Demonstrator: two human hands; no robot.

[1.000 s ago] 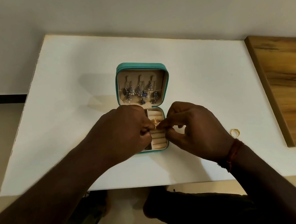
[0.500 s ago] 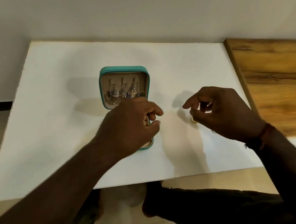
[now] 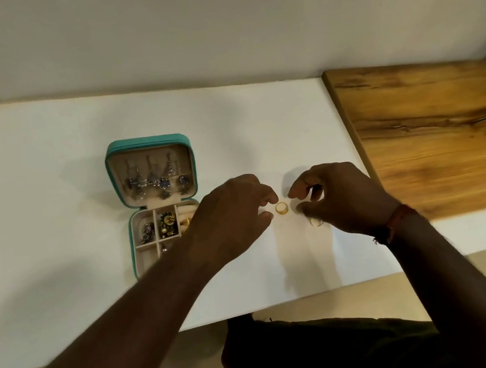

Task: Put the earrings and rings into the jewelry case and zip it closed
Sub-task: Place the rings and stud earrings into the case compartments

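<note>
The teal jewelry case (image 3: 115, 184) lies open on the white table (image 3: 44, 169). Several dangling earrings (image 3: 152, 178) hang in its raised lid. Its base holds more earrings (image 3: 159, 226) in small compartments and a gold ring (image 3: 186, 222) in the ring rolls. A loose gold ring (image 3: 281, 208) lies on the table right of the case, between my two hands. My left hand (image 3: 233, 213) has thumb and forefinger apart just left of it. My right hand (image 3: 344, 197) hovers just right of it, fingers curled and apart. A second ring (image 3: 316, 222) lies partly under my right thumb.
A wooden board (image 3: 435, 130) adjoins the table's right side. A pale wall runs behind the table. The table's near edge is close to my forearms, and my legs show below it.
Both hands have left the case's ring rolls and moved right to the loose ring on the table. The view has shifted, so the case now sits further left.
</note>
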